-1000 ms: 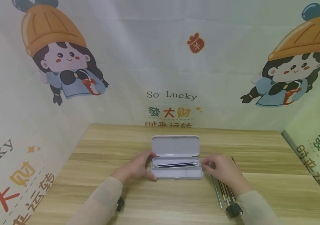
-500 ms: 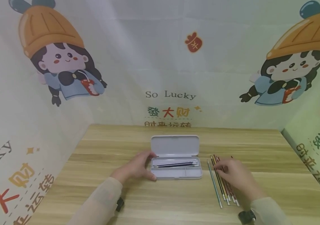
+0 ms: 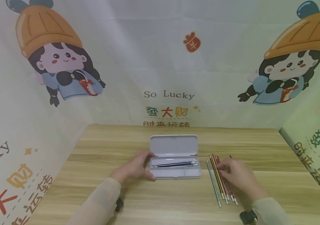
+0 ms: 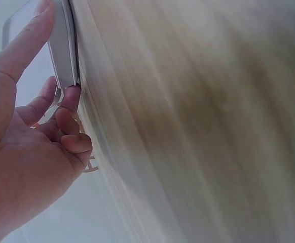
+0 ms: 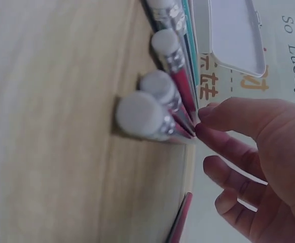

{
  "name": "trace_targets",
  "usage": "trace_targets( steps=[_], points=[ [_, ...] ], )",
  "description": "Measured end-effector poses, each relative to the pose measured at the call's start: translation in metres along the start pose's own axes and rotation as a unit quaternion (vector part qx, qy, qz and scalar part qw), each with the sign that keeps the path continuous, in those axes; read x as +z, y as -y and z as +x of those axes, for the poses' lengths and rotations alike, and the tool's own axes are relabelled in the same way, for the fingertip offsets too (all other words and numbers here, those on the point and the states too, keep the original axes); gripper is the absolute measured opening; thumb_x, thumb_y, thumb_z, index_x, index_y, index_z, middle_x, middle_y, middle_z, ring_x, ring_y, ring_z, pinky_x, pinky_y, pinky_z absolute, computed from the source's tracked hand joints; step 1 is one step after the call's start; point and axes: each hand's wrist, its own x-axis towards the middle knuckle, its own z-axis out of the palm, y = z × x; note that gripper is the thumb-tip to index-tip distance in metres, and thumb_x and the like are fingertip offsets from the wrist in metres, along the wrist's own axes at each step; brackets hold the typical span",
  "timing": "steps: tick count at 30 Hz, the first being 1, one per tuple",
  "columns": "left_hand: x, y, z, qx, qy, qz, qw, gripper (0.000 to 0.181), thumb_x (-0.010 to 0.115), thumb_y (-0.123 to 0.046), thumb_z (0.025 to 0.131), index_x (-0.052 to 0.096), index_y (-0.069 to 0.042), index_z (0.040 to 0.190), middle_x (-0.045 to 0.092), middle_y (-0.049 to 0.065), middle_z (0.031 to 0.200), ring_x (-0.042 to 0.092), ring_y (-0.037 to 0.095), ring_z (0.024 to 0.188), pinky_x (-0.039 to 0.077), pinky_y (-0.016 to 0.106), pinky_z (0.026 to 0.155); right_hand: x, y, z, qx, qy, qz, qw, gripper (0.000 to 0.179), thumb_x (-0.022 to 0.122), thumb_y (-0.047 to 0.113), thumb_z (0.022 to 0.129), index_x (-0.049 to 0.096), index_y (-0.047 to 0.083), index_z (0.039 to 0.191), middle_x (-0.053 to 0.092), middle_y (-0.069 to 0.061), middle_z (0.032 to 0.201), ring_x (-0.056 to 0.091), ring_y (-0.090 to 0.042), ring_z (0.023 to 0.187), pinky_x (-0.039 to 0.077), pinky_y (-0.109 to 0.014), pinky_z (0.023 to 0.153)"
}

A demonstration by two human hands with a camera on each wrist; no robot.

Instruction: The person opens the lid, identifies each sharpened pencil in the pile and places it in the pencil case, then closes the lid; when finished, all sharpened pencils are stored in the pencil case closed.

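An open white pencil case (image 3: 165,172) lies on the table with several dark pencils (image 3: 174,164) in its back compartment. My left hand (image 3: 134,165) holds the case's left end, thumb at the front corner and fingers at the back. To the right of the case is a loose row of pencils with white erasers toward me, among them a teal pencil (image 3: 214,184) on the left edge and red pencils (image 5: 183,88). Over the right side of this row, my right hand (image 3: 237,173) pinches a red pencil between thumb and index finger, other fingers loosely curled.
A separate red pencil (image 5: 180,217) lies beyond the row, partly hidden behind the right hand in the head view. The wooden table (image 3: 106,140) meets a printed cloth backdrop (image 3: 137,62) at the back and sides.
My right hand has moved right from the case's right end to the row of pencils, its fingertips now among the red ones. The left hand has stayed on the case.
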Motion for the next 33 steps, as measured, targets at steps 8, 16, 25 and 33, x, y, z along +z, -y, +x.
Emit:
trace_targets(
  steps=[8, 16, 25, 33],
  points=[
    [0.000, -0.001, 0.000, 0.002, 0.001, 0.000, 1.0000, 0.086, 0.100, -0.024, 0.059, 0.058, -0.001, 0.132, 0.064, 0.017, 0.130, 0.054, 0.038, 0.128, 0.038, 0.056, 0.118, -0.002, 0.001, 0.000, 0.028, 0.023, -0.002, 0.9993, 0.019, 0.079, 0.008, 0.085, 0.078, 0.011, 0.103, 0.078, -0.010, 0.106, 0.069, -0.016, 0.081, 0.061, -0.038, 0.070],
    [0.000, 0.001, 0.000, -0.011, 0.003, -0.017, 0.9998, 0.087, 0.100, -0.023, 0.060, 0.058, -0.003, 0.134, 0.062, 0.016, 0.135, 0.051, 0.037, 0.132, 0.037, 0.055, 0.120, -0.004, 0.005, 0.006, 0.024, 0.026, -0.033, 0.9988, 0.020, 0.080, 0.013, 0.085, 0.078, 0.011, 0.104, 0.077, -0.003, 0.093, 0.070, -0.019, 0.081, 0.062, -0.045, 0.073],
    [0.001, 0.002, 0.000, -0.013, 0.009, -0.018, 0.9997, 0.086, 0.099, -0.023, 0.061, 0.058, -0.005, 0.134, 0.062, 0.014, 0.135, 0.050, 0.036, 0.133, 0.036, 0.055, 0.121, -0.004, 0.007, 0.009, 0.049, 0.037, -0.049, 0.9969, 0.022, 0.078, 0.013, 0.085, 0.078, 0.008, 0.106, 0.072, -0.001, 0.084, 0.065, -0.015, 0.074, 0.057, -0.038, 0.063],
    [0.001, 0.001, 0.000, -0.010, 0.005, -0.023, 0.9997, 0.088, 0.099, -0.022, 0.060, 0.057, -0.003, 0.135, 0.062, 0.016, 0.134, 0.051, 0.037, 0.133, 0.036, 0.055, 0.121, -0.005, 0.013, 0.011, 0.069, 0.026, -0.027, 0.9969, 0.027, 0.077, 0.010, 0.081, 0.077, 0.007, 0.108, 0.065, 0.003, 0.076, 0.055, -0.014, 0.065, 0.045, -0.030, 0.053]
  ],
)
